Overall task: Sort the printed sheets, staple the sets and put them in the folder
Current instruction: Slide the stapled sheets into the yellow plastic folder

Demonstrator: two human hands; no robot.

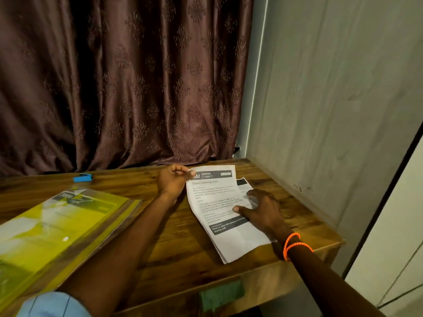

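Two hands are busy on a small stack of printed sheets (225,216) that lies near the right edge of the desk (174,243), tilted so its top points toward the back corner. From the one view over the person's head, the left hand (172,180) has its fingers curled together, pinching the top left corner of the uppermost sheet, seemingly to peel it off or to square the corner where a staple would go. The right hand (263,210) lies on the right side of the stack with fingers spread and relaxed, gripping nothing; I take it to be pinning the pile so it cannot slide while the corner is worked. Another sheet (243,184) pokes out from under the stack at the upper right, so the set does not look squared up yet. A blue item, probably the stapler (82,178), sits near the back edge, well apart from the papers, so stapling looks some way off. Near the left edge lies the folder (61,227), clear plastic over yellow, with printed paper already showing through it. Orange bands (295,244) circle the right wrist.
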